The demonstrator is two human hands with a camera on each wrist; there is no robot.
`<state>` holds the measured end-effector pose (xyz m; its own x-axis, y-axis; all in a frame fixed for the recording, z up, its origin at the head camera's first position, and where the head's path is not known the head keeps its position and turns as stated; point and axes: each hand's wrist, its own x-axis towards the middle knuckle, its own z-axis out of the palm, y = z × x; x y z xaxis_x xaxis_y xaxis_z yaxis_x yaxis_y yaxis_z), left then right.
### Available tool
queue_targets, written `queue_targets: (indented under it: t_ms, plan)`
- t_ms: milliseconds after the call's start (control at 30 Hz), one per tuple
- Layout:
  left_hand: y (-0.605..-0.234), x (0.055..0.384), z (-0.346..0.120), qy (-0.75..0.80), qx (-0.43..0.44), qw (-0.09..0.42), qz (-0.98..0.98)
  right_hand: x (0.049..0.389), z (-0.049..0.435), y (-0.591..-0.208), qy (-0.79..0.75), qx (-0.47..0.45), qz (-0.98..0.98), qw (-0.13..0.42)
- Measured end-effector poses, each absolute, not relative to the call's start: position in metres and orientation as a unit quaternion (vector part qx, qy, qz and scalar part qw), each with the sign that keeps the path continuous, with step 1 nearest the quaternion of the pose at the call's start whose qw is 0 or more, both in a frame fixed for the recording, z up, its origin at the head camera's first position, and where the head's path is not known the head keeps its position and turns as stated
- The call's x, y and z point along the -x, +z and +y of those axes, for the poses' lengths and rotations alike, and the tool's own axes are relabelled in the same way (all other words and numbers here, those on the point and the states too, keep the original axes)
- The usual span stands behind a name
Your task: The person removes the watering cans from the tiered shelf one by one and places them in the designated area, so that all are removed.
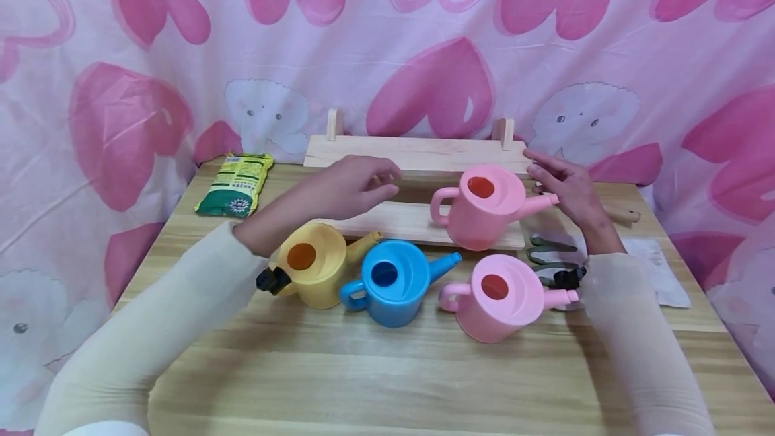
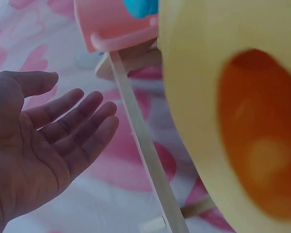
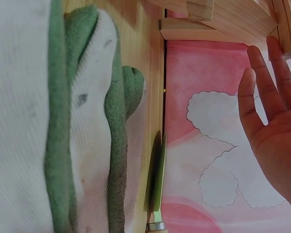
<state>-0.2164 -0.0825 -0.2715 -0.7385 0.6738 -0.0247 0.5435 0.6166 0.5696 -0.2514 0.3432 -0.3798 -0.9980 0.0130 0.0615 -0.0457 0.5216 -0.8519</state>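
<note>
My left hand [image 1: 351, 187] hovers over the left part of a two-tier wooden shelf [image 1: 418, 153], fingers loosely bent and holding nothing. The left wrist view shows its bare palm beside a yellow watering can [image 2: 194, 58]. My right hand [image 1: 572, 194] has its fingers extended to the right end of the upper board, where the fingertips seem to touch the wood [image 3: 286, 29]. A pink watering can [image 1: 478, 221] stands at the right of the lower board. In front of the shelf are the yellow can, a blue watering can [image 1: 396, 301] and a second pink watering can [image 1: 496, 315].
A yellow-and-green bag [image 1: 236, 184] lies at the back left. White-and-green gloves [image 3: 87, 121] lie to the right, near a metal-bladed tool [image 3: 159, 179] with a wooden handle [image 1: 623, 214]. A heart-patterned curtain [image 1: 424, 86] hangs behind the table [image 1: 375, 382].
</note>
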Motion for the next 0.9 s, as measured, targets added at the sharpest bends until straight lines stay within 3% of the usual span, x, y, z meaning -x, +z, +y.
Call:
queue_targets:
  t_ms: [333,900]
  plan:
    - [-0.274,0.237,-0.041,0.236,-0.353,0.169,0.89,0.251,0.343,-0.38,0.486,-0.001,-0.873,0.029]
    - [-0.283,0.238,0.004,0.242,-0.348,0.217,0.879,0.252,0.344,-0.379,0.486,-0.014,-0.873,0.031]
